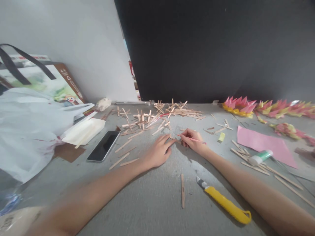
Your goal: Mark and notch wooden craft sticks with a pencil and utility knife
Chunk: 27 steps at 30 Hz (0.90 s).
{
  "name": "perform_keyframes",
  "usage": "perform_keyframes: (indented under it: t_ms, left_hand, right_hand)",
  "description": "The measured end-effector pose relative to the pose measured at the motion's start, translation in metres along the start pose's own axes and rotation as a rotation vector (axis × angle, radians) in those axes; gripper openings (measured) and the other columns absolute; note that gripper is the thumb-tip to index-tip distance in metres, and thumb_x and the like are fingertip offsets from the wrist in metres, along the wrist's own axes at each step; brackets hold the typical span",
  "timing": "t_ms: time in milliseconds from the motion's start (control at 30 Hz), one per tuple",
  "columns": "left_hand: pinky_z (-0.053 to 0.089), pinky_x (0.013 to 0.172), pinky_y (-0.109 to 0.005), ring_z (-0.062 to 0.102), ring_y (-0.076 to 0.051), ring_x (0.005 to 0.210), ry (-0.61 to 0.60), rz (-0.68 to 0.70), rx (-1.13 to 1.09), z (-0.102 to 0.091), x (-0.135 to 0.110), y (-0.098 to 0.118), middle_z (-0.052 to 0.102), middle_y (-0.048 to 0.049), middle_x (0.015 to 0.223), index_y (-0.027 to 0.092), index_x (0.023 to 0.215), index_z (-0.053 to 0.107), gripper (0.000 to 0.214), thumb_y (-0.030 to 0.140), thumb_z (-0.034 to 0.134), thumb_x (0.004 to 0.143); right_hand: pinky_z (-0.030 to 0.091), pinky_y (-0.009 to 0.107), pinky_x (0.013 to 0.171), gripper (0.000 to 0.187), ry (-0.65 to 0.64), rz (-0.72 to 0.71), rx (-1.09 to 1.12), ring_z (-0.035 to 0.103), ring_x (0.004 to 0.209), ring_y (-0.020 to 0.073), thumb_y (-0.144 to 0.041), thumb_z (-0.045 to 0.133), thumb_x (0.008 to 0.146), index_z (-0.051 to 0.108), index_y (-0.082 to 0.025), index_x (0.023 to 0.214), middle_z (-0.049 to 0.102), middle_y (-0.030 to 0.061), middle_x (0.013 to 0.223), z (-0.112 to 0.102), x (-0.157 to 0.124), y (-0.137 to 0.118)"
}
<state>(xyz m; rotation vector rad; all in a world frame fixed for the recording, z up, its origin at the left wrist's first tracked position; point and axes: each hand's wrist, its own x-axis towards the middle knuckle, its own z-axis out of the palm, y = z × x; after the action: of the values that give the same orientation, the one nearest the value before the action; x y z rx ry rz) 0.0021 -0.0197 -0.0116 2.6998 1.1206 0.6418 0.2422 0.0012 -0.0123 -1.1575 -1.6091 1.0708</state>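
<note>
Pencil slants in the right hand, fingers pinching it, tip near a stick on the table. Left hand lies low, fingers slightly spread, tips at that stick. Knife nearer; phone leftward; stick pile beyond.

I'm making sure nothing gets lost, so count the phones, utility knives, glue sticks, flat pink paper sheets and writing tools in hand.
Phone: 1
Yellow utility knife: 1
Glue stick: 1
Flat pink paper sheet: 1
Pink pen or pencil, in the right hand: 1
Total: 5
</note>
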Motion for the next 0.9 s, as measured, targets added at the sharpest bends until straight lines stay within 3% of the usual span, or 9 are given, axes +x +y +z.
perform_keyframes:
  t_ms: [200, 433, 633, 767, 900]
  left_hand:
    - [0.044, 0.117, -0.056, 0.038, -0.033, 0.148, 0.013, -0.034, 0.024, -0.0035, -0.0001, 0.0054, 0.037, -0.0105, 0.159, 0.032, 0.144, 0.058, 0.048, 0.016, 0.051, 0.100]
    - [0.051, 0.106, -0.054, 0.052, -0.032, 0.125, 0.231, -0.225, 0.126, -0.0080, 0.0020, 0.0071, 0.057, -0.0131, 0.127, 0.020, 0.129, 0.064, 0.038, 0.009, 0.048, 0.097]
    - [0.041, 0.118, -0.057, 0.040, -0.032, 0.142, 0.096, 0.021, 0.051, -0.0047, 0.0013, 0.0062, 0.051, -0.0106, 0.145, 0.032, 0.142, 0.061, 0.047, 0.016, 0.052, 0.099]
    - [0.039, 0.120, -0.060, 0.035, -0.033, 0.146, 0.059, 0.006, 0.056, -0.0037, -0.0004, 0.0052, 0.047, -0.0108, 0.151, 0.032, 0.144, 0.060, 0.048, 0.016, 0.052, 0.099]
    - [0.041, 0.118, -0.057, 0.041, -0.031, 0.142, 0.044, 0.010, 0.048, -0.0028, 0.0006, 0.0040, 0.052, -0.0119, 0.143, 0.029, 0.146, 0.057, 0.048, 0.017, 0.050, 0.101]
  right_hand:
    - [0.041, 0.025, 0.048, 0.033, 0.015, -0.011, -0.017, 0.054, 0.048, 0.0136, -0.054, 0.064, 0.092, 0.056, -0.023, 0.083, 0.067, -0.0007, 0.061, -0.0005, -0.0003, -0.0011]
    - [0.042, 0.025, 0.050, 0.030, 0.048, -0.014, -0.032, 0.055, 0.049, 0.0145, -0.051, 0.063, 0.093, 0.057, -0.023, 0.083, 0.064, -0.0021, 0.057, 0.0001, 0.0006, -0.0029]
    - [0.040, 0.024, 0.047, 0.031, -0.033, -0.029, -0.020, 0.053, 0.047, 0.0128, -0.051, 0.063, 0.093, 0.058, -0.022, 0.084, 0.065, -0.0017, 0.059, 0.0006, -0.0013, -0.0021]
    - [0.039, 0.023, 0.047, 0.029, -0.126, -0.033, -0.115, 0.052, 0.045, 0.0116, -0.049, 0.062, 0.094, 0.060, -0.021, 0.084, 0.065, -0.0021, 0.058, 0.0016, -0.0026, -0.0024]
    - [0.037, 0.023, 0.047, 0.027, -0.141, -0.019, -0.169, 0.051, 0.045, 0.0113, -0.046, 0.061, 0.094, 0.062, -0.021, 0.085, 0.064, -0.0030, 0.057, 0.0030, -0.0015, -0.0015]
